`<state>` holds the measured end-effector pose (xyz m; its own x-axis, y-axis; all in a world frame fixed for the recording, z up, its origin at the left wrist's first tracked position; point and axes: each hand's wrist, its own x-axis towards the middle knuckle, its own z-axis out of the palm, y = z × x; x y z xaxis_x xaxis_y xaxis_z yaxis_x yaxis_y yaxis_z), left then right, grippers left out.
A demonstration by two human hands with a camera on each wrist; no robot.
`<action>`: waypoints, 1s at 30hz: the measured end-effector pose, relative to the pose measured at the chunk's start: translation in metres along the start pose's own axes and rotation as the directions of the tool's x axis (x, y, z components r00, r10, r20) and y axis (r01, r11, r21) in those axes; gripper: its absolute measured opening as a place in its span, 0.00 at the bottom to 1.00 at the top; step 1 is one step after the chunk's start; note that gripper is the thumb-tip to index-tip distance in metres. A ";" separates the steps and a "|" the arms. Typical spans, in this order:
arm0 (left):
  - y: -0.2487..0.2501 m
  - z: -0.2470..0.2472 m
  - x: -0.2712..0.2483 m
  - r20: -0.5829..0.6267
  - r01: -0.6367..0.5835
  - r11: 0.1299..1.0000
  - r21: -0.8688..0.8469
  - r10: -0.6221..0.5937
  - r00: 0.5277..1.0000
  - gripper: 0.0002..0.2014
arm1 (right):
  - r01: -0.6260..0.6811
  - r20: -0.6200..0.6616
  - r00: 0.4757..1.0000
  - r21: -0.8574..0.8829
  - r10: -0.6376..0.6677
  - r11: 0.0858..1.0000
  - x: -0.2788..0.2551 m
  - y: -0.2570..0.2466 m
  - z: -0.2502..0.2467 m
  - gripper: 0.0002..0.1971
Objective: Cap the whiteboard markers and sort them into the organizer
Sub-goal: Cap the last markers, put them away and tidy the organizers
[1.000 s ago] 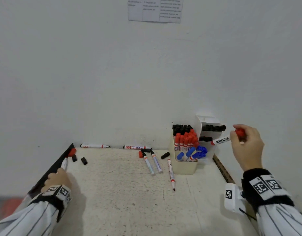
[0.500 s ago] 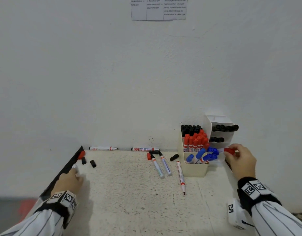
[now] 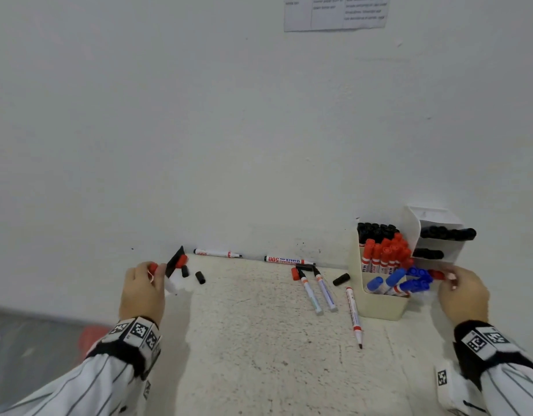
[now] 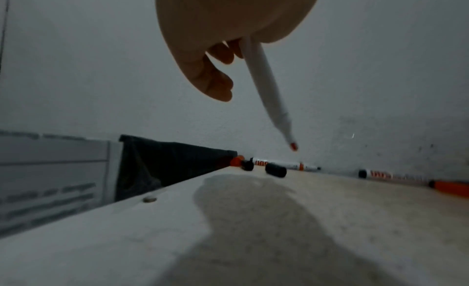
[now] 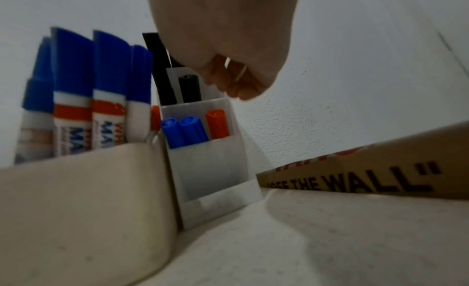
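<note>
My left hand hovers above the table's far left and grips an uncapped red marker, its red tip pointing down. A red cap and two black caps lie just beyond it. My right hand is at the white tiered organizer; its fingers hang loosely curled above a red-capped marker that sits in the lowest slot beside two blue ones. The beige cup holds several black, red and blue markers.
Loose markers lie mid-table: one red uncapped, two more beside a red cap and a black cap, and two along the wall. A dark panel borders the left edge, a cardboard box the right.
My right hand came down from mid-air and set the red-capped marker into the organizer's lowest slot. My left hand lifted an uncapped marker off the table's left edge.
</note>
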<state>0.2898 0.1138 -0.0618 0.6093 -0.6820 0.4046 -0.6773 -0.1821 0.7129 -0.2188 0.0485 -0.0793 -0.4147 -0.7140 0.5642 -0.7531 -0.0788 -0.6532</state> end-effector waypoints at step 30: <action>-0.027 0.014 0.008 0.388 0.318 0.934 0.163 -0.357 0.850 0.21 | 0.348 0.952 0.189 0.165 -0.241 0.923 -0.095 -0.303 0.238 0.20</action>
<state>0.3068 0.1032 -0.0860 0.5997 -0.7892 -0.1326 -0.5063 -0.5025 0.7008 0.1703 -0.0254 -0.0557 0.5897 -0.7780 -0.2167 -0.7549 -0.4357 -0.4901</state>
